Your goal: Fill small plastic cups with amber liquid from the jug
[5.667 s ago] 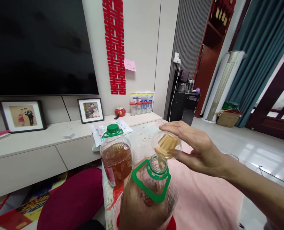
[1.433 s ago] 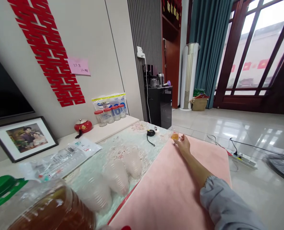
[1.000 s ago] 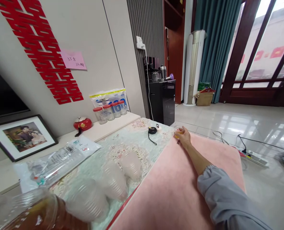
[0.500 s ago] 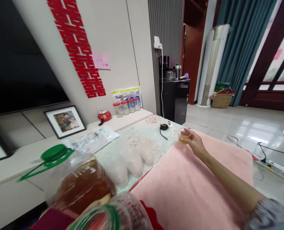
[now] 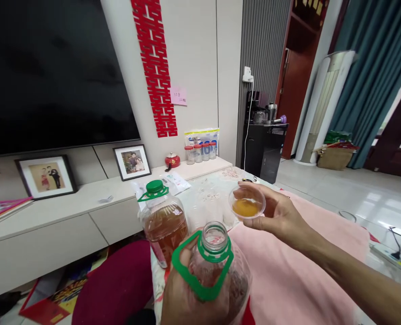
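Observation:
My right hand (image 5: 278, 212) grips a clear plastic cup (image 5: 236, 198) by its side, with a little amber liquid in the bottom. The cup is tilted, its mouth turned partly towards me. My left hand (image 5: 178, 293) is wrapped round a large clear plastic bottle (image 5: 236, 289) with a green carry ring (image 5: 207, 293) at its neck. This bottle has no cap on, and I cannot make out how much is in it. Just beyond stands a second big bottle (image 5: 166, 221) of brown liquid, closed with a green cap (image 5: 154, 186). Behind the bottles, upturned clear cups (image 5: 200, 214) are partly hidden.
A pink cloth (image 5: 274, 271) covers the table's right part. Several red-lidded jars (image 5: 197, 153), a red pot (image 5: 172, 160) and framed photos (image 5: 132, 162) stand along the wall. A dark red round stool (image 5: 115, 289) is at lower left; a power strip (image 5: 393, 259) lies right.
My right hand has brought the cup back from the far side of the table, close to the open bottle. The view has swung left, and the open bottle shows more fully.

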A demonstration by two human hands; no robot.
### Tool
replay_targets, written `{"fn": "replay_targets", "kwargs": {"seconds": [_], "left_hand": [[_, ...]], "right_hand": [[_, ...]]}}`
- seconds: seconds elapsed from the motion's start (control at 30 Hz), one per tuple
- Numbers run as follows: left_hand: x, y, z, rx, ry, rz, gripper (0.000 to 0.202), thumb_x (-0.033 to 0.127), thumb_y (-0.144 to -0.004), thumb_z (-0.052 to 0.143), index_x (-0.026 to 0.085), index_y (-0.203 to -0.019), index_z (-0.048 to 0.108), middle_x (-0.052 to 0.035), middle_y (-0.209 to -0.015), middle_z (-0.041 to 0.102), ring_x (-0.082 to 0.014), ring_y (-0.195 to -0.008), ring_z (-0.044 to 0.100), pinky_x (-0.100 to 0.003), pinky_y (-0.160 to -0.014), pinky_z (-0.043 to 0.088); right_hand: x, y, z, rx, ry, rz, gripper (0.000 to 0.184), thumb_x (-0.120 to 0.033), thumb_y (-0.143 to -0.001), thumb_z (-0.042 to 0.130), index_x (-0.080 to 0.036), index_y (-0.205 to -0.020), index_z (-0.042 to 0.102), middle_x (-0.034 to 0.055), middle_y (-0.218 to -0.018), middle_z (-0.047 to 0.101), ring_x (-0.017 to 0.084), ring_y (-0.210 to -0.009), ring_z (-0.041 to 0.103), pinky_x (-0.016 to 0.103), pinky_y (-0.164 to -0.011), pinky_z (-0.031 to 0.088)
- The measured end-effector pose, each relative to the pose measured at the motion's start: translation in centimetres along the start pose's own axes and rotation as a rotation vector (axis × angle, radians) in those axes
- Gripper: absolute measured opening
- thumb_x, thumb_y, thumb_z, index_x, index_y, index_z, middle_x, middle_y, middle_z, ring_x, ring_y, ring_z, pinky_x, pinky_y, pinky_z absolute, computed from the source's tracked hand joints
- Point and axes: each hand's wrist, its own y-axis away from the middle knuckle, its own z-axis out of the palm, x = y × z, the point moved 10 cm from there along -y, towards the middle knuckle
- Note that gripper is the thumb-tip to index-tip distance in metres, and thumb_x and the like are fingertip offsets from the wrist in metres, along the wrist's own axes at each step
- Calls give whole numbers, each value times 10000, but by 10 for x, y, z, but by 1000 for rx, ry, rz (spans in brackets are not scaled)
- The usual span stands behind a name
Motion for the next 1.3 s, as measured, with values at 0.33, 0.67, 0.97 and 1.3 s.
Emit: {"fn": "replay_targets", "kwargs": {"seconds": [0.33, 0.67, 0.97, 1.3], "left_hand": [[24, 14, 8, -84, -6, 28, 369, 411, -991, 661, 149, -1251, 643, -94, -1195, 683, -189, -1027, 686, -379, -885, 631], [43, 5, 27, -151, -36, 49, 264, 338, -816, 803, 141, -921, 662, 2, -811, 658, -116, -711, 608, -269, -684, 574], [41, 5, 21, -89, -74, -26, 310, 204, -660, 749, 197, -967, 704, 1, -871, 732, -163, -749, 704, -264, -702, 618], [38, 6, 17, -61, -129, -46, 298, 225, -657, 749, 209, -954, 723, -4, -878, 735, -167, -771, 709, -274, -724, 623]], "right_hand": [[-72, -2, 35, -88, 354, -300, 660, -266, -731, 916, -395, -1344, 710, 13, -1241, 793, 323, -1194, 727, 538, -1063, 562], [-107, 7, 57, -191, 685, -652, 546, -353, -909, 805, -269, -1416, 621, 102, -1256, 776, 261, -1117, 748, 429, -940, 607], [-122, 17, 70, -260, 831, -795, 533, -132, -927, 680, -151, -1446, 556, 180, -1359, 731, 240, -1285, 690, 405, -1080, 572], [-131, 21, 78, -316, 864, -873, 547, -39, -892, 639, -81, -1430, 547, 209, -1313, 721, 255, -1273, 659, 423, -1068, 566]]}}
